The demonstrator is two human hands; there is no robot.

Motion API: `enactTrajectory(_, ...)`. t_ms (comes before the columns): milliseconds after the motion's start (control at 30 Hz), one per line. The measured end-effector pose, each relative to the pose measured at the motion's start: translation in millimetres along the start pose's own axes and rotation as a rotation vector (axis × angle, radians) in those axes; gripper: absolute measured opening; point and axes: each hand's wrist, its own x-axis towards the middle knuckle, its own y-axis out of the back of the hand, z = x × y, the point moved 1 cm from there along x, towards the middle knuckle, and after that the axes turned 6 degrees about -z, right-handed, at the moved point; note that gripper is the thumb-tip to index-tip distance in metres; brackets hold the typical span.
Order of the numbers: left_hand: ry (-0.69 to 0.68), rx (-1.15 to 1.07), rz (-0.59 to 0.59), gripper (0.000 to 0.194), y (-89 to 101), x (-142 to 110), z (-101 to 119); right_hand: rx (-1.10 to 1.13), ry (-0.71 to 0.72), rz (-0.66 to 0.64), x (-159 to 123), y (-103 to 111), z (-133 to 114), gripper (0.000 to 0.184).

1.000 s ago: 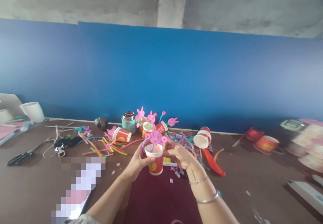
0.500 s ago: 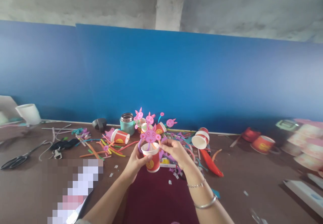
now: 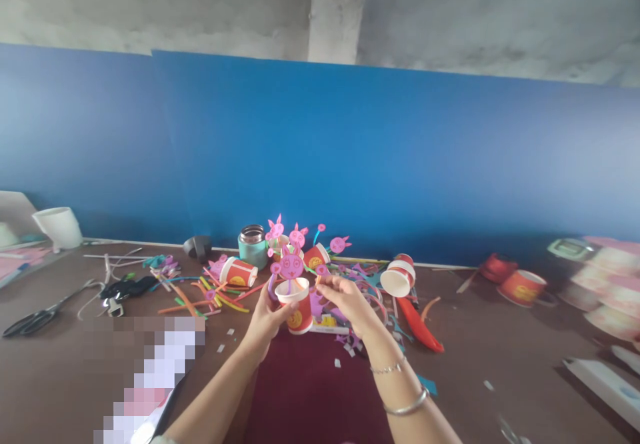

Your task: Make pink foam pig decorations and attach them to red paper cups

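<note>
My left hand is wrapped round a red paper cup with a white rim and a yellow emblem. A pink animal-face cutout with pointed ears stands up at the cup's rim. A small pink disc tops a purple strip at the cup's left side. My right hand is closed in a pinch just right of the cup. Between its fingertips is a short orange strip with a small pink disc at its top. The strip's lower end is hidden by the fingers.
Behind the hands stand a mint-green jar and other cups with pink cutouts. Coloured strips and paper scraps lie around. Scissors rest at far left, a red pouch-like thing at right, stacked cups at far right.
The paper cup has shifted left and slightly up with my left hand, and tilts a little. A gap has opened between the cup's rim and the pink disc at my right hand.
</note>
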Motion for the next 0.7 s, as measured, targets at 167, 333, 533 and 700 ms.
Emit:
enactTrajectory(167,0.012,0.010,-0.045,0.073,-2.6,-1.3,2.7,-0.034,0.024,0.063,1.7,-2.1,0.1,0.030)
enactTrajectory(333,0.019,0.001,-0.089,0.074,-8.5,-7.3,8.9,0.112,-0.123,-0.086,-2.6,3.1,2.5,0.030)
enactTrajectory(533,0.038,-0.021,-0.111,0.083,-6.5,-8.3,3.3,0.298,-0.188,-0.207,-4.1,6.6,5.6,0.030)
enactTrajectory(700,0.047,-0.064,-0.205,0.080,-7.5,-10.5,6.0,0.357,-0.167,-0.243,-3.9,6.8,5.4,0.029)
